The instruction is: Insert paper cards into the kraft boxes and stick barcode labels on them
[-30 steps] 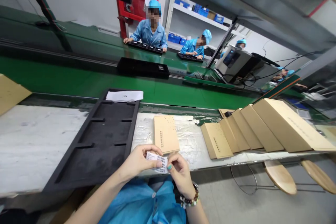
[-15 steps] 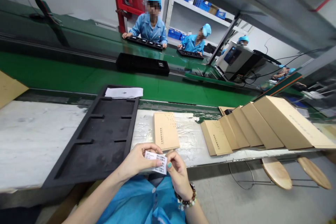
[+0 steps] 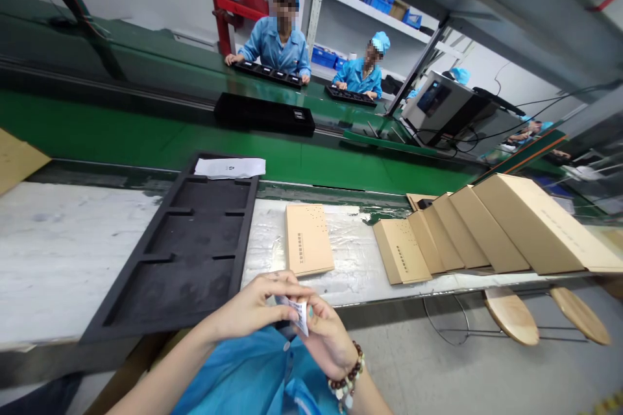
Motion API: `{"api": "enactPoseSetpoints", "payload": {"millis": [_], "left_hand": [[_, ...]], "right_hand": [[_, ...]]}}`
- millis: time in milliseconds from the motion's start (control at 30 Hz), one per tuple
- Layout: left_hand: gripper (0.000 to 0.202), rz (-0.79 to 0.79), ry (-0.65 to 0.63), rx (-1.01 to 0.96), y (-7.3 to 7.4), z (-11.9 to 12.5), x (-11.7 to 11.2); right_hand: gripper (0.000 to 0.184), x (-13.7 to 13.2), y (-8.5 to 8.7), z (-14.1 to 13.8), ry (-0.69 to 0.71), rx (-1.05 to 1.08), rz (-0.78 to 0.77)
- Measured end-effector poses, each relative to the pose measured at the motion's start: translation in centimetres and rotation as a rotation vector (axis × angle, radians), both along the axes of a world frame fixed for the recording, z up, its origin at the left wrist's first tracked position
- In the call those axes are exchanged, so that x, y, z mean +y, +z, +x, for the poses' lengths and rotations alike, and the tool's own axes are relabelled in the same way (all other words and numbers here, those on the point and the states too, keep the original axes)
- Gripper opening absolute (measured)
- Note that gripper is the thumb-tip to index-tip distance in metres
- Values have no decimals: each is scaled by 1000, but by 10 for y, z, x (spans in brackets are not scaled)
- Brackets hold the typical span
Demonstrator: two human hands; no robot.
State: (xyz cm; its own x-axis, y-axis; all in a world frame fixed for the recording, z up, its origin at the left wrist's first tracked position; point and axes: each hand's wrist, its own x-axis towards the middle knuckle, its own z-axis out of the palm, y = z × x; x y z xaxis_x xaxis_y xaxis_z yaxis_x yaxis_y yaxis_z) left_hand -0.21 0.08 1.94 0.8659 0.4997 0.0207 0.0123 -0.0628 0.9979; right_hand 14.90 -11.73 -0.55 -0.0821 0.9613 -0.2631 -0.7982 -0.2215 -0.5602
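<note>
Your left hand (image 3: 265, 301) has a small white printed label (image 3: 298, 314) pinched between thumb and fingers, while your right hand (image 3: 328, 331) is curled against the label's other end; whether its fingers also grip, I cannot tell. The label is bent, its print partly hidden by your fingers, and it sits on your side of the flat brown box (image 3: 309, 240), the landmark for everything else here. A beaded bracelet (image 3: 346, 373) circles your right wrist. The box lies on the pale worktop (image 3: 63, 253), dark lettering facing up. Left of the box you have a long black tray (image 3: 189, 285) with shallow compartments, and a white paper strip (image 3: 230, 168) lies across its far end. Right of the box, well apart from it, a row of overlapping brown boxes (image 3: 462, 233) leans along the worktop, with wooden stools (image 3: 511, 314) below. Beyond the box runs a green belt (image 3: 331, 165), and farther past that rests a dark foam block (image 3: 257, 113). Past the block, two co-workers in blue, one (image 3: 282, 39) roughly straight beyond the box and the other (image 3: 363, 71) farther right, have their hands at black trays.
</note>
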Motion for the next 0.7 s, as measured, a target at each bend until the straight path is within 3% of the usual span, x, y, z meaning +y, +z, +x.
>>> {"api": "enactPoseSetpoints", "payload": {"millis": [100,233,333,467,567,700], "left_hand": [[24,10,-54,-49,-2,-2,-1],[14,-68,51,-146,-14,-2,-6],[9,-40,111,-178,-16,-5,-10],[15,51,181,-139,-12,-10,-11],[14,98,243,-90,-9,-12,-11],[5,158,286,-69,-10,-11,-13]], "right_hand": [[27,-1,4,1,53,-19,6],[28,-2,10,2,86,-209,92],[28,-4,11,3,63,-426,160],[22,-9,12,7,-86,-720,228],[14,-11,17,10,-220,-1125,411],[27,-8,22,9,-381,-1512,622]]}}
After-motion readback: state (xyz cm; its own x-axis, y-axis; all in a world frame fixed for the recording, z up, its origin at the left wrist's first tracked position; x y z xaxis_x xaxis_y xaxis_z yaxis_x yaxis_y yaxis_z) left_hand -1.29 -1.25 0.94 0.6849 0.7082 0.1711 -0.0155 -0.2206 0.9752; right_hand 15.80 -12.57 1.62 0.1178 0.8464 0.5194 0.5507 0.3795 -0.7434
